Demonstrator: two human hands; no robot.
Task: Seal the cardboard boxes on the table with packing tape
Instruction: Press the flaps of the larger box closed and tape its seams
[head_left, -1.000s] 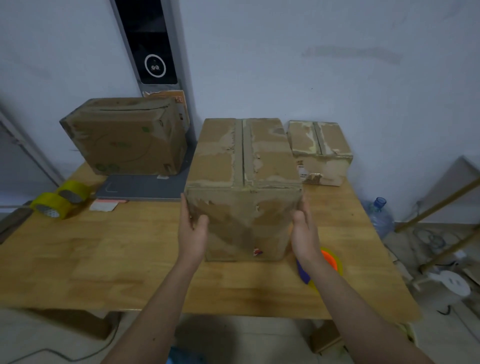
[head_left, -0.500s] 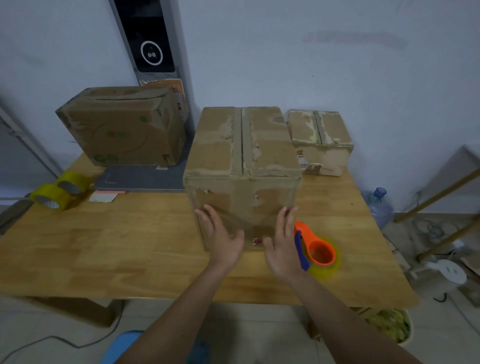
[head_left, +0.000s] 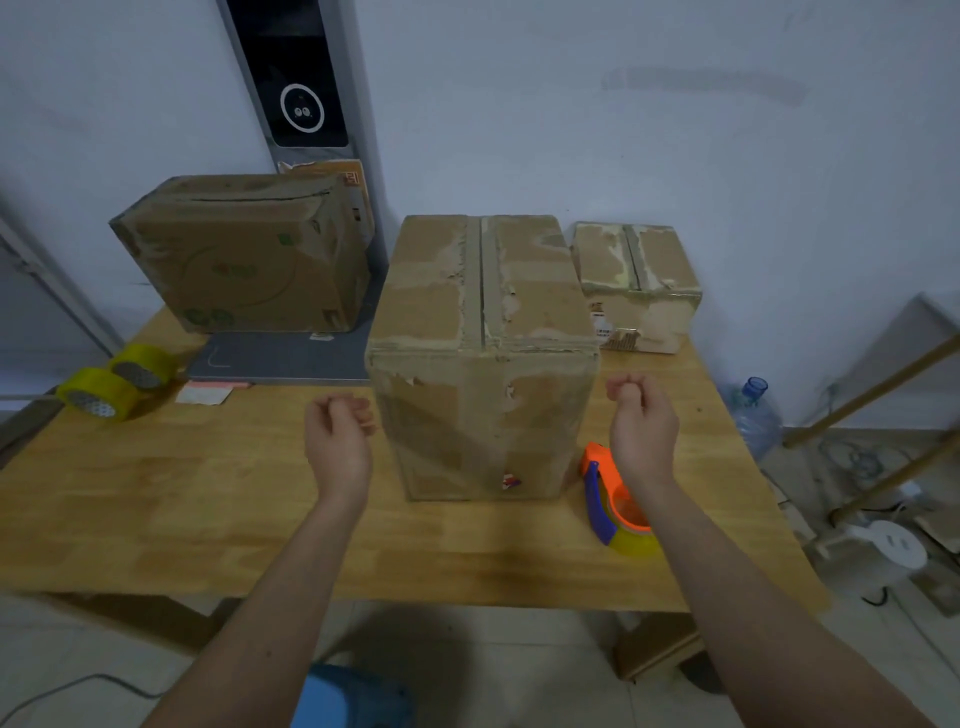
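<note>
The tall cardboard box (head_left: 483, 358) stands upright on the wooden counter (head_left: 208, 493), between the two hands and touching neither. Its top flaps are closed, with a seam running away from the person down the middle. The left hand (head_left: 337, 441) hovers just beside the box's left face, fingers curled into a loose fist with nothing in it. The right hand (head_left: 641, 431) hovers just beside the right face, fingers curled the same way, also holding nothing. Under the right wrist, the orange and blue tape dispenser (head_left: 608, 493) lies on the counter near the box's lower right corner. Bare wood runs from the box's front face to the near counter edge, and more lies open left of the left hand. Beyond the right hand a smaller box (head_left: 636, 286) sits by the wall. Beyond the left hand a wide box (head_left: 244, 260) rests on a grey mat (head_left: 280, 358), with two yellow tape rolls (head_left: 114, 379) at the far left edge.
</note>
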